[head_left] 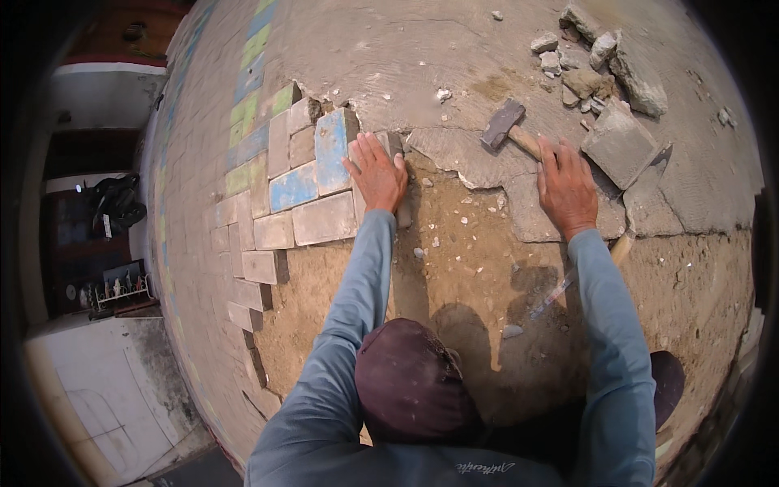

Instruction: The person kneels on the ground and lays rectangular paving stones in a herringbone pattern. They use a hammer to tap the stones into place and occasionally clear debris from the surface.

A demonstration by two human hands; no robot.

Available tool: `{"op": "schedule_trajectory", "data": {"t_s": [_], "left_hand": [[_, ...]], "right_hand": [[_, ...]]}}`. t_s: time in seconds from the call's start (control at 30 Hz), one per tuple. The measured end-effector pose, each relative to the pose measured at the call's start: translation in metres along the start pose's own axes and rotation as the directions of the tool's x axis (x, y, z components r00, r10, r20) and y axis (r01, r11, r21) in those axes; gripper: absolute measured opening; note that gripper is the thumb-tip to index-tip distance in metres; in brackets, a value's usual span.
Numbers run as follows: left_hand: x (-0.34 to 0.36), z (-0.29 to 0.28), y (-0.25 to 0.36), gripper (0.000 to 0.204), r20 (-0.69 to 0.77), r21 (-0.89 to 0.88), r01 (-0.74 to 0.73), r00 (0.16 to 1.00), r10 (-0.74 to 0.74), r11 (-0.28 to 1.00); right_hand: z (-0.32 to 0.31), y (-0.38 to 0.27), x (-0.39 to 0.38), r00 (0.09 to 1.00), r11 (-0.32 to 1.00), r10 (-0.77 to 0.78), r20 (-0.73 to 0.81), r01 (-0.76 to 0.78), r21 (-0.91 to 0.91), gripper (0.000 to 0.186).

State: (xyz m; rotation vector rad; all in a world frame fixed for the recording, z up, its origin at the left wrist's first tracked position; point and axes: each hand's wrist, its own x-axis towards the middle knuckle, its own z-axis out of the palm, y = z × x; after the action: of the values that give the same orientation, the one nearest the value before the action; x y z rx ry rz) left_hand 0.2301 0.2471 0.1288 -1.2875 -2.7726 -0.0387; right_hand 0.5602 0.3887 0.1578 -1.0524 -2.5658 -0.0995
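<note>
My left hand [378, 172] lies with its fingers stretched out on a paving block at the edge of the laid pavers. Directly left of it is a blue-painted paving block [331, 150], and a second blue one [294, 187] adjoins that. In my right hand [566, 187] is a hammer [503, 125] with a dark, blocky head and a wooden handle. My fingers curl over the handle, and its head rests on the broken concrete [458, 154]. A bare strip of sandy soil [450, 223] lies between my hands.
Broken concrete chunks [637, 77] are heaped at the far right, with a square slab [619, 144] nearer. Pavers with green and blue bands [243, 122] cover the left side. A motorbike [118, 203] stands beyond. Something clear, like plastic [553, 296], lies by my right forearm.
</note>
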Motion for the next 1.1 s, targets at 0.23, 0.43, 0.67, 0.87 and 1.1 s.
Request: {"op": "schedule_trajectory", "data": {"t_s": [0.23,0.43,0.67,0.87,1.1], "left_hand": [[0.015,0.019,-0.003,0.074,-0.101,0.030,-0.044,0.994,0.047,0.999],[-0.002,0.016,-0.002,0.073,-0.137,-0.093,-0.065,0.989,0.052,0.994],[-0.127,-0.002,-0.012,0.071,-0.184,-0.148,-0.274,0.952,0.246,0.950],[-0.240,-0.047,-0.028,0.074,-0.127,-0.601,-0.265,0.963,0.238,0.754],[-0.321,-0.027,-0.066,0.066,-0.164,-0.490,-0.071,0.986,-0.012,0.869]], "right_hand": [[0.002,-0.001,0.000,0.999,1.000,-0.001,0.039,0.001,0.004,0.052],[-0.009,0.000,-0.001,0.999,0.998,-0.013,-0.051,0.016,0.057,0.050],[-0.009,0.002,-0.004,0.998,0.999,-0.022,-0.059,0.023,0.030,0.048],[-0.003,0.001,-0.002,0.997,0.999,-0.016,-0.070,0.018,0.034,0.046],[-0.004,-0.012,-0.001,1.000,1.000,0.014,-0.003,-0.014,-0.004,0.045]]}}
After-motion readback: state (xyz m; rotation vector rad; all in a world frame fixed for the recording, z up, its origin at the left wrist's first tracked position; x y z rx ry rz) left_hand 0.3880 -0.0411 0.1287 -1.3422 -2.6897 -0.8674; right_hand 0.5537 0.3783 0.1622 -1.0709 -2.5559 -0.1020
